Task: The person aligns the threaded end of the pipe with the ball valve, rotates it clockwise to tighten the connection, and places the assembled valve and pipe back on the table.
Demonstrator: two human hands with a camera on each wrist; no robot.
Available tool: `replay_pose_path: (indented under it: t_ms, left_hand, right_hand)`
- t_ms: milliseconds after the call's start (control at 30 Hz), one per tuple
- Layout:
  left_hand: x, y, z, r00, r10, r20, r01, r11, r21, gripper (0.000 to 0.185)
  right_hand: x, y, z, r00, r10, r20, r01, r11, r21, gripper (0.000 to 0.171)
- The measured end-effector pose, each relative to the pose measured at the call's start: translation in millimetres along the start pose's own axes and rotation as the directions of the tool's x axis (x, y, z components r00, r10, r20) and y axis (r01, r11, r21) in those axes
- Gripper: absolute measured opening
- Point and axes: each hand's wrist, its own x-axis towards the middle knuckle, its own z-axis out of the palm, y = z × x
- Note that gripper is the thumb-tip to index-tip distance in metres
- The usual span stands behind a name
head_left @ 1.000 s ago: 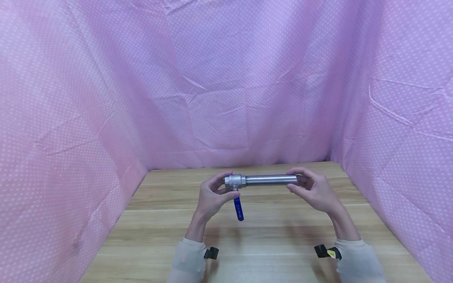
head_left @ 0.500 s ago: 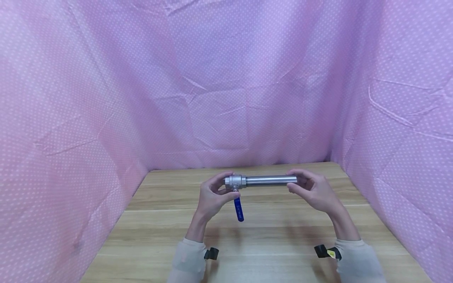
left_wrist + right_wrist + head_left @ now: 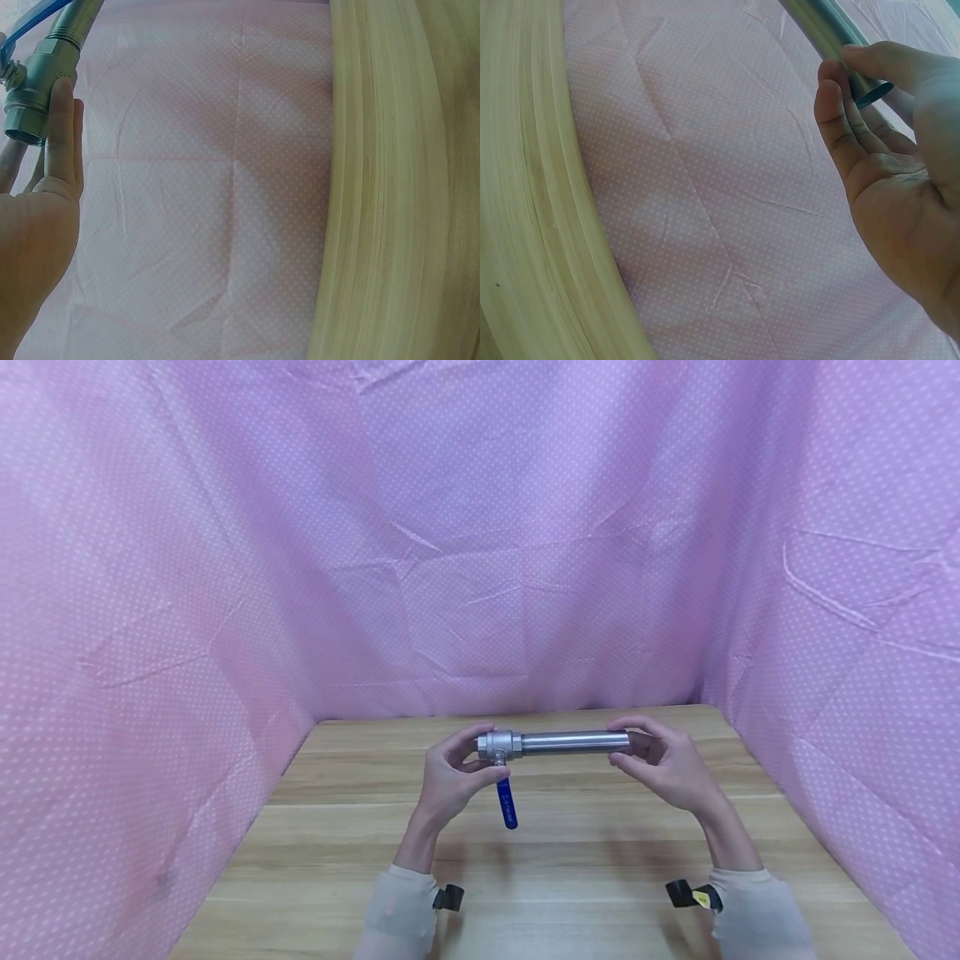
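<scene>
Your left hand grips the valve, fingers curled round its 9 o'clock end, thumb by the root of the blue handle. Handle points to between 5 and 6 o'clock from the valve. Your right hand pinches the far end of the pipe, thumb on the near side, fingers on the far side. Neither grip is wide.

Pipe leaves the valve at 3 o'clock, lying almost level between your hands. Ridges show at the joint in the left wrist view; how tight, can't tell. Both things are held up off the table, a bit below the middle of the head view: valve between 5 and 6 o'clock of centre, pipe about 4. Left wrist view has the valve at 10 to 11 o'clock, fingers reaching up along it; right wrist view has the pipe's end at 1 o'clock, showing dark between your fingers.

Dotted pink cloth stands round the table at 9, 12 and 3 o'clock. Your pale sleeves come in from 5 and 7 o'clock, a black mount at each wrist.
</scene>
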Motion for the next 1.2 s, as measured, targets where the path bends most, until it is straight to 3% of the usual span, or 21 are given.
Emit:
replay_pose_path:
  t_ms: [800,1200]
  left_hand:
    - [-0.7,0.4,1.9,1.000,-0.015,0.005,0.015,1.000,0.002,0.068]
    - [-0.1,-0.6,1.3,1.000,-0.005,0.005,0.005,1.000,0.005,0.069]
  right_hand:
    - [-1.1,-1.5,-1.6,0.994,0.104,-0.030,-0.107,0.983,-0.152,0.030]
    - [-1.3,-0.9,-1.3,0.998,0.065,-0.008,-0.065,0.997,-0.040,0.039]
